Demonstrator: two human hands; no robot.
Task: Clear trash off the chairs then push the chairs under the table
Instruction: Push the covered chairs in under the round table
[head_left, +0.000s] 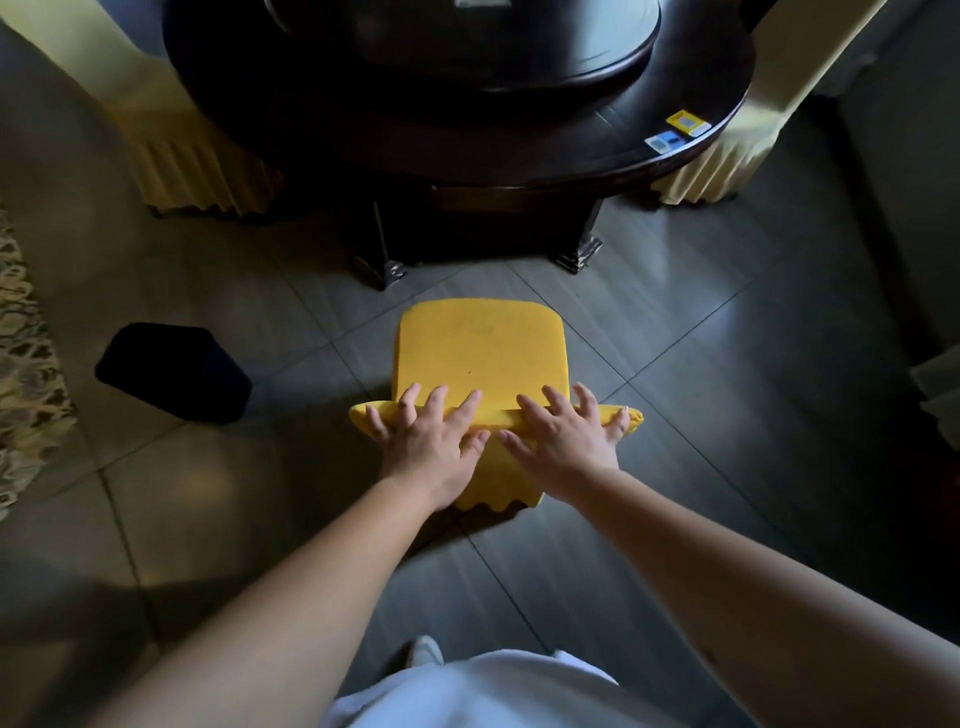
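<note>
A chair with a yellow cover (480, 353) stands on the floor just in front of me, its bare seat facing the dark round table (597, 156). My left hand (431, 441) and my right hand (563, 436) both lie over the top of the chair's backrest, side by side, fingers spread and curled over its front edge. No trash shows on the seat. The seat's front edge is a short way from the table's pedestal base (483, 228).
A dark bin (174, 371) sits on the floor left of the chair. Two more covered chairs, one at the left (171, 150) and one at the right (727, 145), are tucked against the table. A patterned rug (21, 358) lies at the far left. Stickers (675, 132) mark the tabletop.
</note>
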